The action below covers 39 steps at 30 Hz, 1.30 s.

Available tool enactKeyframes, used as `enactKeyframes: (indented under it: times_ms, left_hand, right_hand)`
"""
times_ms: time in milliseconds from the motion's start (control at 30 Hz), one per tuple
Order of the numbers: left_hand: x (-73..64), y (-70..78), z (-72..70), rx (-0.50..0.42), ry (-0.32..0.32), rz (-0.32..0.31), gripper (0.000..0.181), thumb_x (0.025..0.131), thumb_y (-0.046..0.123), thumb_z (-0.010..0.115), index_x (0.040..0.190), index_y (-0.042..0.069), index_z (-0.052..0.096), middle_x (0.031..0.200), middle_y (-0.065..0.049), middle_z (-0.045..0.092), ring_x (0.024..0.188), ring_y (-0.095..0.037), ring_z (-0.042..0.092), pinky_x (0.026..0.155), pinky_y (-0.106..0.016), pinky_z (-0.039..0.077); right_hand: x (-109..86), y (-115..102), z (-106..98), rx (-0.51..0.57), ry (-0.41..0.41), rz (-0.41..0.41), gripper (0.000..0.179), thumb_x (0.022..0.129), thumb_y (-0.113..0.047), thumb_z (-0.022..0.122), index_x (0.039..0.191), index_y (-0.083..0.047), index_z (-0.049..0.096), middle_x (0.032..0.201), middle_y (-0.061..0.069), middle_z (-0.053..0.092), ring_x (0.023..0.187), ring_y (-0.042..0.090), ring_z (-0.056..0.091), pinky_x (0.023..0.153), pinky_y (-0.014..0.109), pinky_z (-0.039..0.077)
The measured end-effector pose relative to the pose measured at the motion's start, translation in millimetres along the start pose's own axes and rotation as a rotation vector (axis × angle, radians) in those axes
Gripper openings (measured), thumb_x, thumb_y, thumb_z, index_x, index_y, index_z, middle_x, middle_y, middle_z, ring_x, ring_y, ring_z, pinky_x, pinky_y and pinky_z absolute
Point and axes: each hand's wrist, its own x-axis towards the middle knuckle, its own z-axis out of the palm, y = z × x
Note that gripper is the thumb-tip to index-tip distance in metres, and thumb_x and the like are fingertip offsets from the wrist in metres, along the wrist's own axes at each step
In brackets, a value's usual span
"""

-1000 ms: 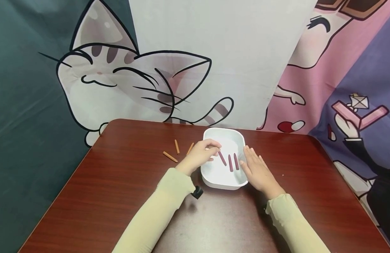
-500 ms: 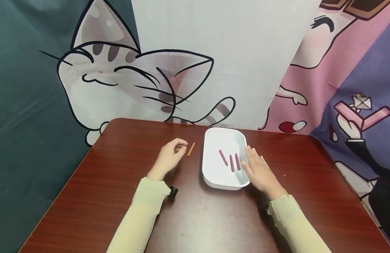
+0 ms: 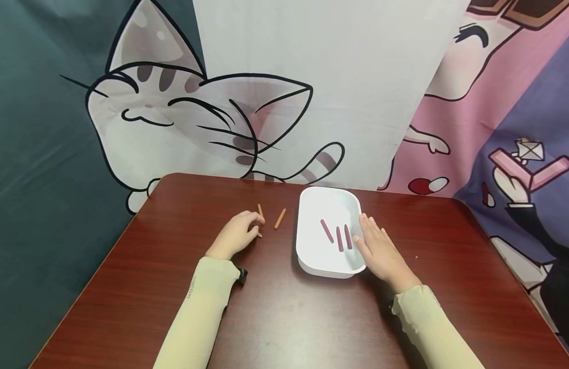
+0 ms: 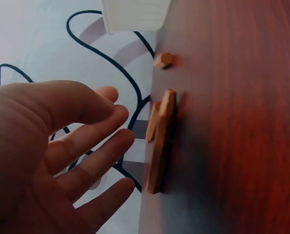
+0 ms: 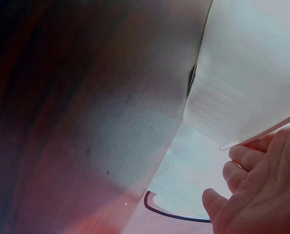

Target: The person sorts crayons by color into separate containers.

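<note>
A white tray [image 3: 312,264] sits on the dark red table [image 3: 173,266] with three purple sticks [image 3: 338,237] inside. My right hand [image 3: 371,240] lies flat with straight fingers against the tray's right wall; in the right wrist view its fingers [image 5: 242,161] touch the tray's rim [image 5: 252,78]. My left hand [image 3: 253,225] hovers left of the tray over three orange sticks [image 3: 279,219]. In the left wrist view the left hand [image 4: 106,141] has relaxed, spread fingers beside the nearest orange stick [image 4: 160,146] and holds nothing.
A printed cartoon backdrop [image 3: 266,92] hangs right behind the table's far edge. Bare tabletop [image 3: 312,323] stretches in front of the tray toward me. Both sleeves are pale yellow-green.
My left hand has left the tray, where the third purple stick now lies, and moved left down to the orange sticks. The right hand has stayed against the tray.
</note>
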Motion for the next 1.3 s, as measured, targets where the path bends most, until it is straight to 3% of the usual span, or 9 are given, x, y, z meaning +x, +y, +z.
enactKeyframes:
  times_ms: [300, 600, 1100, 1300]
  left_hand:
    - [-0.1, -8.4, 3.0, 0.137, -0.072, 0.003, 0.026, 0.092, -0.009, 0.060, 0.108, 0.007, 0.072, 0.108, -0.008, 0.066, 0.102, -0.025, 0.064, 0.091, -0.039, 0.053]
    - [0.0, -9.5, 3.2, 0.213, -0.063, 0.031, 0.017, 0.092, -0.004, 0.068, 0.099, 0.009, 0.075, 0.099, -0.006, 0.068, 0.094, -0.024, 0.064, 0.086, -0.039, 0.054]
    - [0.8, -6.5, 4.6, 0.184, -0.094, -0.002, 0.008, 0.095, 0.005, 0.070, 0.099, 0.012, 0.072, 0.096, -0.004, 0.065, 0.089, -0.020, 0.062, 0.083, -0.038, 0.053]
    - [3.4, -4.7, 1.3, -0.008, -0.112, -0.036, 0.010, 0.099, 0.008, 0.064, 0.108, 0.008, 0.069, 0.101, -0.005, 0.070, 0.097, -0.022, 0.066, 0.088, -0.041, 0.054]
  right_hand:
    - [3.9, -2.1, 0.7, 0.003, -0.007, -0.007, 0.070, 0.108, -0.043, 0.036, 0.161, -0.002, 0.015, 0.167, 0.017, 0.015, 0.154, 0.039, 0.011, 0.120, 0.063, 0.013]
    - [2.9, -2.0, -0.2, -0.002, 0.002, -0.011, 0.070, 0.108, -0.042, 0.036, 0.161, -0.001, 0.016, 0.167, 0.018, 0.016, 0.154, 0.040, 0.011, 0.120, 0.063, 0.013]
    - [-0.2, -1.1, -0.8, 0.010, -0.004, 0.001, 0.070, 0.108, -0.042, 0.037, 0.161, -0.002, 0.015, 0.167, 0.018, 0.016, 0.154, 0.040, 0.011, 0.120, 0.063, 0.012]
    - [-0.8, -1.8, -0.8, 0.008, 0.000, 0.000, 0.070, 0.108, -0.041, 0.037, 0.161, -0.001, 0.016, 0.167, 0.018, 0.016, 0.153, 0.041, 0.012, 0.120, 0.063, 0.013]
